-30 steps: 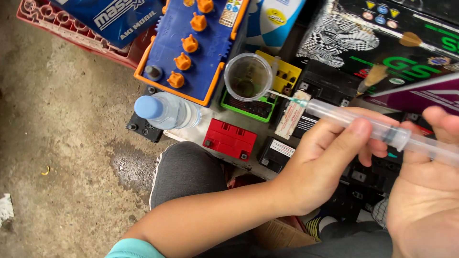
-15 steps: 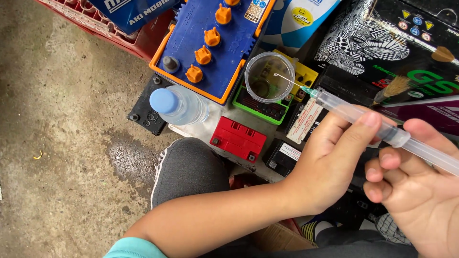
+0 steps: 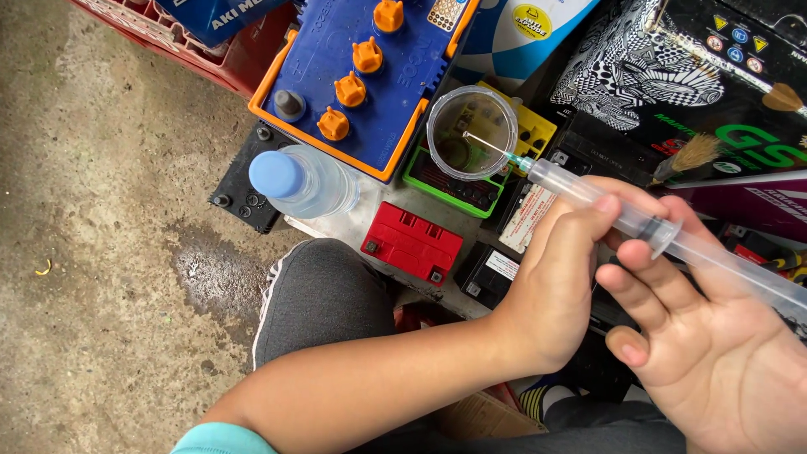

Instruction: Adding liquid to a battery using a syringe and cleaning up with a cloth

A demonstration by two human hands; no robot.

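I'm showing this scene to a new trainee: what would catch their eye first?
A long clear plastic syringe, held at centre right by the left hand and right hand, its needle inside a clear round plastic cup. At upper centre lies a blue battery with orange caps.

From my feed I see both arms bare below the elbow. The left hand (image 3: 551,286) and right hand (image 3: 714,353) wear no gloves, rings or watch, and the nails on the fingers (image 3: 626,282) are short and plain. A light teal sleeve (image 3: 220,439) edges the left upper arm. The knee is covered by dark grey trousers (image 3: 324,294) with a thin white side stripe.
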